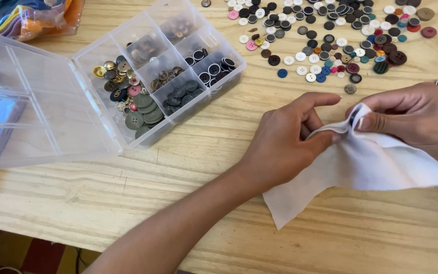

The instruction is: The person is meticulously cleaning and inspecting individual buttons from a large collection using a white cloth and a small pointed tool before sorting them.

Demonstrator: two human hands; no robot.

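Your left hand [286,139] and right hand [415,117] meet at the right of the frame, both pinched on the top edge of a white cloth [366,167]. The left thumb and fingers close on the cloth from the left, with the forefinger stretched out above. The right thumb and fingers clamp the fold from the right, and something small and dark [352,119], possibly a button, shows between the cloth and the right fingertips; it is too hidden to be sure. The rest of the cloth hangs from the pinch and spreads onto the table [188,203] in the lower right, one corner pointing toward the bottom edge.

As for progress, the cloth looks bare apart from that dark spot. No thread or needle is visible, so you appear to be at an early stage, with the piece only being held in place.

Above your hands, at the upper right, loose buttons [330,35] lie scattered on the wood: white, black, brown, blue, pink and green, well apart from the cloth. At the upper left a clear box [128,137] stands open, its lid [31,111] laid flat to the left. Its compartments hold sorted buttons: gold and grey-green ones nearest the lid, dark and black-and-white ones farther right. A plastic bag [31,18] of coloured fabric sits in the top left corner.
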